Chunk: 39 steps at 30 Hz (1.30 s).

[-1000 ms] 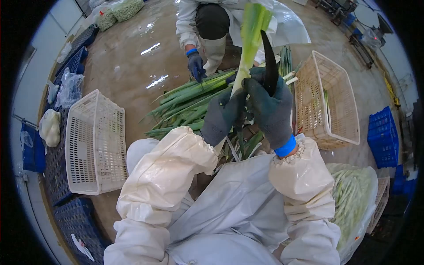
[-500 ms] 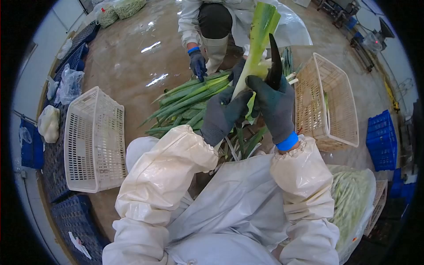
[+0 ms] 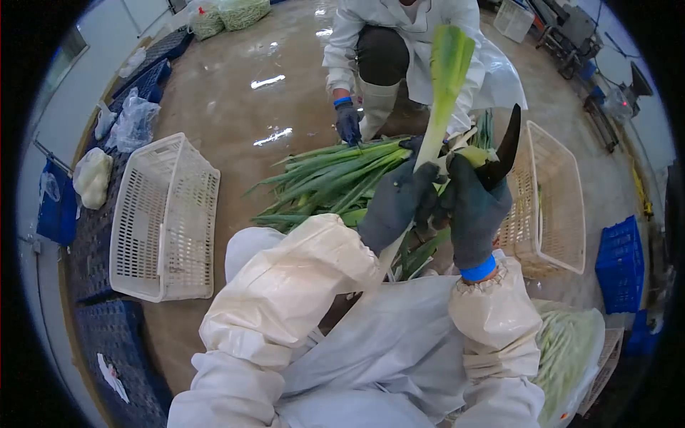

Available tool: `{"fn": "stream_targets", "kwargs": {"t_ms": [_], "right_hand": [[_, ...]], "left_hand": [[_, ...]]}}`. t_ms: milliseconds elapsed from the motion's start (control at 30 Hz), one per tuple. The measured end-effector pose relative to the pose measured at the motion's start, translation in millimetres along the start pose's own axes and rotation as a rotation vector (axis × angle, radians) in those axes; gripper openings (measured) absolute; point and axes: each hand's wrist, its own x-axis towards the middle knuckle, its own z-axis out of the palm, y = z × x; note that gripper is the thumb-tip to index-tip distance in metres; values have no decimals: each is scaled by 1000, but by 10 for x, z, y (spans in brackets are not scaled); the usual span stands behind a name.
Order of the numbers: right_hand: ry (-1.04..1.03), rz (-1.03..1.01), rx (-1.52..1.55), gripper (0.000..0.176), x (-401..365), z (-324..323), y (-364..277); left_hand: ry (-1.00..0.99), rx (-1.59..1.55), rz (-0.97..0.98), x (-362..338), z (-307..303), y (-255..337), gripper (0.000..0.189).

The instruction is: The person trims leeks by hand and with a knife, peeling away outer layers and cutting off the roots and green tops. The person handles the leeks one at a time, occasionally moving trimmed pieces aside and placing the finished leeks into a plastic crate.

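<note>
My gloved left hand [image 3: 392, 207] is wrapped round a leek [image 3: 449, 71], whose cut green end points up and whose white shaft shows below my fist. Beside it, my gloved right hand [image 3: 477, 214] grips a knife [image 3: 509, 150] with a dark curved blade pointing up and right. A pale green strip of leek leaf [image 3: 474, 155] lies between the blade and my right thumb. Past my hands, a pile of leeks [image 3: 335, 178] rests on the floor. Some fingers are hidden behind the leek and the gloves.
A co-worker in a white coat squats opposite, one gloved hand [image 3: 347, 123] at the pile. White plastic crates stand left [image 3: 163, 235] and right [image 3: 560, 207]. A bag of green vegetables [image 3: 567, 357] sits by my right arm. Blue pallets [image 3: 118, 349] line the left wall.
The view has shifted, and both hands appear farther right and lower. My right hand and the knife have moved away from the leek, with a leaf strip now at the blade.
</note>
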Motion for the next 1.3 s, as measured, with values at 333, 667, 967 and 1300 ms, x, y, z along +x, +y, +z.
{"fn": "stream_targets", "kwargs": {"t_ms": [333, 667, 967, 1300], "right_hand": [[-89, -66, -234, 24, 360, -277, 32], [-256, 192, -180, 19, 93, -78, -12], [-220, 61, -199, 20, 97, -167, 265], [-227, 94, -178, 19, 120, -187, 475]], "left_hand": [[-152, -379, -233, -30, -222, 109, 63], [3, -579, -218, -83, 14, -14, 50], [-122, -813, -153, 112, -18, -558, 47], [-146, -689, -123, 159, -195, -586, 53]]}}
